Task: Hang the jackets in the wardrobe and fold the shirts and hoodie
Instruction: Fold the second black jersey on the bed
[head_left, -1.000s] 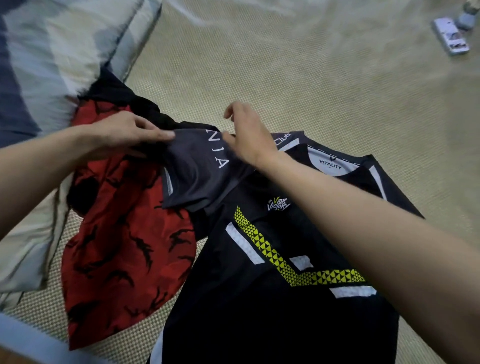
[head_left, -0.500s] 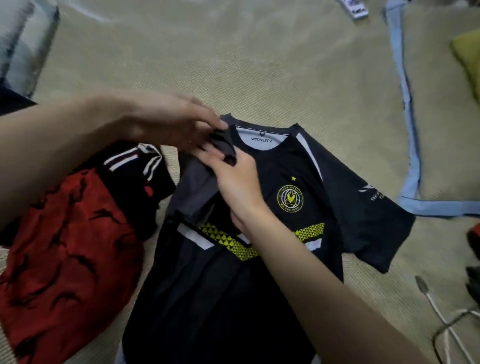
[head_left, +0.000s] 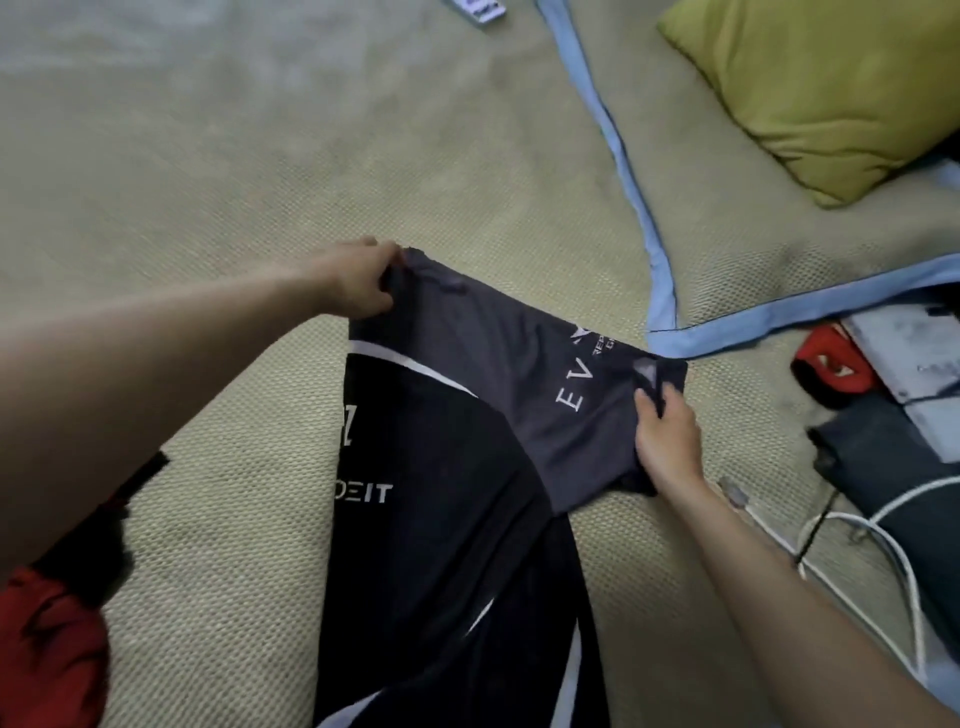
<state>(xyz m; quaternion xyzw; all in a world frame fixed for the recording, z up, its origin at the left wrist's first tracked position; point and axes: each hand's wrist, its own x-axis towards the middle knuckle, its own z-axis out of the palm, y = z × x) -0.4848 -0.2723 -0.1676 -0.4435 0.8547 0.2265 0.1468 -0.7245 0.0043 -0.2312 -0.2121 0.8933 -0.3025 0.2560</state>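
A black sports jersey with white stripes and white lettering lies lengthwise on the woven mat, back side up. Its grey upper part is folded over toward the right. My left hand pinches the far corner of that grey fold. My right hand grips the near right edge of the fold, fingers curled round the fabric. A red patterned garment lies bunched at the lower left, partly hidden under my left arm.
A beige woven mat with blue trim covers the surface. A green pillow sits at top right. At the right lie a red and black item, dark fabric and white cables. A small white object lies at the top edge.
The jersey was front side up with its crest showing; now its back shows and the grey upper part is spread to the right. My hands moved apart along the fold. The view swung right.
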